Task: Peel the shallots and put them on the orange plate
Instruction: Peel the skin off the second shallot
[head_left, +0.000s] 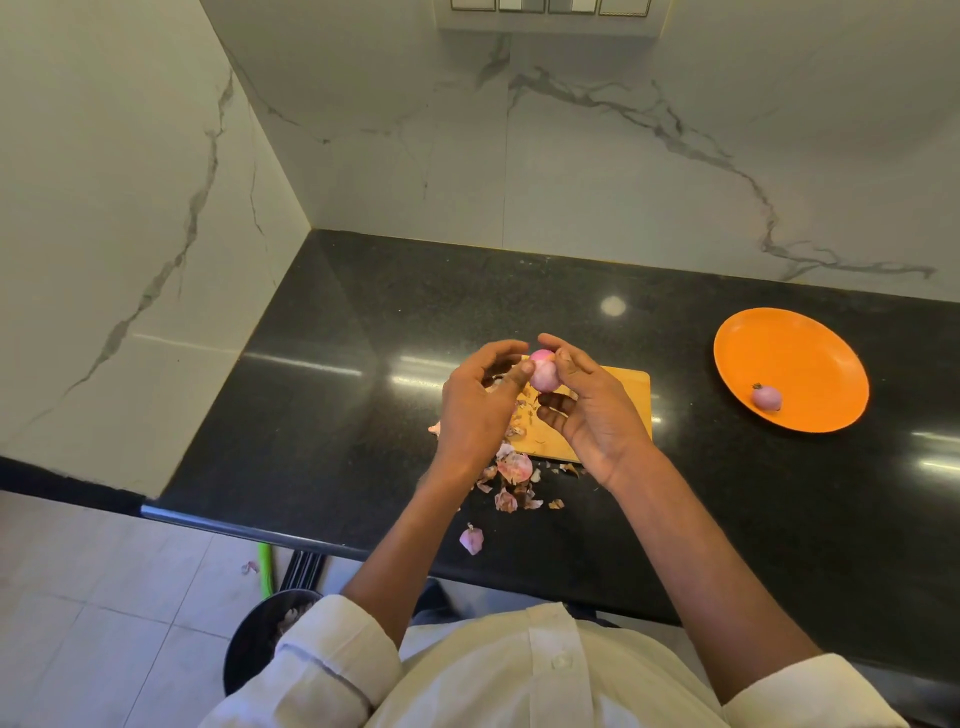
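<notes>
A pink, mostly peeled shallot (544, 370) is held above the wooden cutting board (631, 397). My right hand (589, 410) grips it from the right with curled fingers. My left hand (480, 402) pinches its left side between thumb and fingers. The orange plate (800, 353) lies on the counter to the right, with one peeled shallot (766, 398) near its front edge.
Loose shallot skins (514, 470) lie on the black counter (332, 395) in front of the board, one piece (471, 539) near the counter's front edge. A dark bin (260, 639) stands on the tiled floor below left. Marble walls close the back and left.
</notes>
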